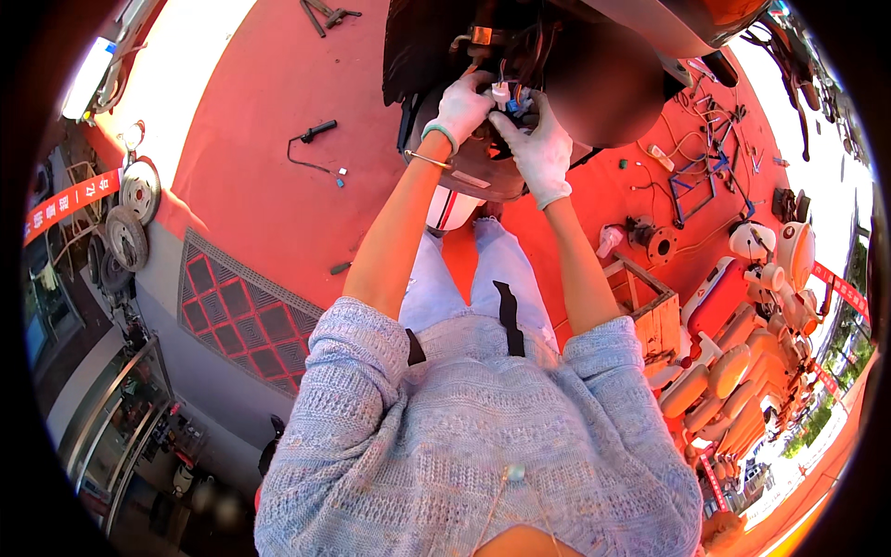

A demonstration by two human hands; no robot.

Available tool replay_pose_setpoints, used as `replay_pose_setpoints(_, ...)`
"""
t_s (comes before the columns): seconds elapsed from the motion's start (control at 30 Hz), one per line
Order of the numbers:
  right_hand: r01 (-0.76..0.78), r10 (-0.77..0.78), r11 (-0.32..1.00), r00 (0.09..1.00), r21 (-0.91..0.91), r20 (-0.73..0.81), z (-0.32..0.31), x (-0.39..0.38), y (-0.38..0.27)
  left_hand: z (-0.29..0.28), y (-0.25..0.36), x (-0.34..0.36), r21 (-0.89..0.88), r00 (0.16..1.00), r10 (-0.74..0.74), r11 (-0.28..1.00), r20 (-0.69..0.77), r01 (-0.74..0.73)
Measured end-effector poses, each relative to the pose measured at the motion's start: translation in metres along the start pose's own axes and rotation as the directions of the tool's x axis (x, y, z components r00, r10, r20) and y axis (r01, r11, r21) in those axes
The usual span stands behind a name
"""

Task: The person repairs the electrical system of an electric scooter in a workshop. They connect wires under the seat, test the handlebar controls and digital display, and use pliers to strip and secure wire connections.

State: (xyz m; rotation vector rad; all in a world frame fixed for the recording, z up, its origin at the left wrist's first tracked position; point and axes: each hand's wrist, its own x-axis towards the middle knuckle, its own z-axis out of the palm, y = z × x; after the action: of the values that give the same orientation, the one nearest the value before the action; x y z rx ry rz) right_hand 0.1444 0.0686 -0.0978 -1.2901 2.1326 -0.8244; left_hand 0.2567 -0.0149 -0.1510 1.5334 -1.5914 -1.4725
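Observation:
Both my hands wear white gloves and work close together at the dark open body of a scooter (422, 56). My left hand (462, 110) is closed, its fingertips pinching at a white plug connector (501, 94) with thin coloured wires. Close against it, my right hand (540, 148) has thumb and fingers closed round a blue connector (516, 104). My fingers cover part of both connectors, so whether the two are joined I cannot tell. More dark wires hang above, inside the body. A round blurred patch hides the area right of the wires.
On the red floor at left lies a black handlebar grip (318, 131) with a cable. A grid mat (246, 302) is lower left, by wheels (139, 190). At right are a wooden crate (654, 316), a blue metal frame (696, 190), loose cables and several scooter seats (729, 371).

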Motion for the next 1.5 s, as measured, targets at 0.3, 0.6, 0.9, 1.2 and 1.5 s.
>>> replay_pose_setpoints(0.3,-0.138,0.141,0.99,0.984,0.033,-0.11,0.014,0.003,-0.004,-0.035,-0.003,0.007,0.016,0.913,0.077,0.996,0.401,-0.091)
replay_pose_setpoints(0.6,-0.018,0.001,0.979,0.997,-0.205,-0.081,0.008,0.006,-0.005,-0.014,-0.001,-0.002,0.321,0.918,0.393,0.865,0.046,-0.387)
replay_pose_setpoints(0.9,-0.34,0.296,0.924,0.925,0.176,0.237,-0.008,0.033,-0.008,-0.011,-0.006,-0.017,0.263,0.895,0.442,0.872,-0.06,-0.413)
replay_pose_setpoints(1.2,-0.205,0.199,0.922,0.979,0.328,0.054,-0.014,0.008,0.014,-0.028,-0.002,-0.006,-0.218,0.975,0.011,0.975,0.224,0.039)
replay_pose_setpoints(1.5,-0.337,0.31,0.923,0.938,-0.188,-0.156,0.011,0.012,0.01,-0.034,0.014,-0.022,0.167,0.949,0.172,0.961,0.264,-0.221)
